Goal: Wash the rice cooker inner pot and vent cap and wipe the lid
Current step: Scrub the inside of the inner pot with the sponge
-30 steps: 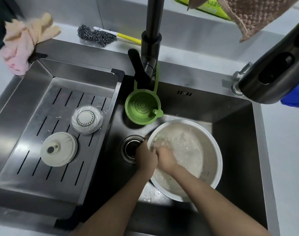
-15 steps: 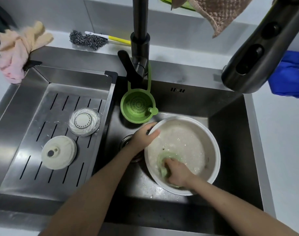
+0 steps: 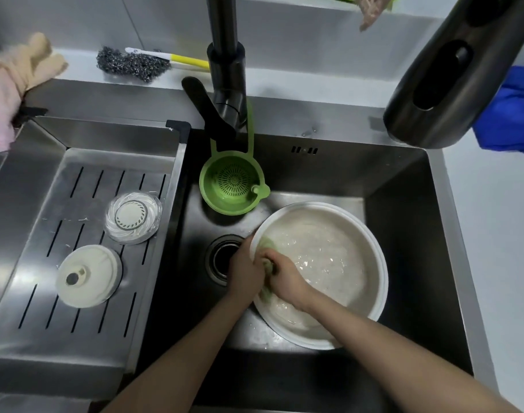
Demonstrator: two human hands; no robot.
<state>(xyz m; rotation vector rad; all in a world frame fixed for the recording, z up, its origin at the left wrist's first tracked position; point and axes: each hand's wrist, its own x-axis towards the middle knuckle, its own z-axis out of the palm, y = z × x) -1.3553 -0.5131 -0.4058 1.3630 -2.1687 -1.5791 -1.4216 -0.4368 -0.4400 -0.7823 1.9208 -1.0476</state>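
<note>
Green sponge in use: scrubbing the inside left wall of the inner pot, with the right hand curled tight round that sponge and pressing it just below the rim. Bracing the pot at the same place with the left hand, fingers hooking over the rim, right beside the drain. Sitting on the floor of the steel sink, to the right of the drain, and wearing a film of suds across the inside. Judging this as early-to-middle in the job: soaping the pot, not yet rinsing, with no water showing from the faucet. Leaving two round pieces on the slotted drain tray to the left, a clear cap and a cream cap, well apart from the pot and probably belonging to the vent cap; finding no way of telling whether washed or waiting. Seeing no lid anywhere in view, so counting the wipe as yet to come, along with rinsing.
</note>
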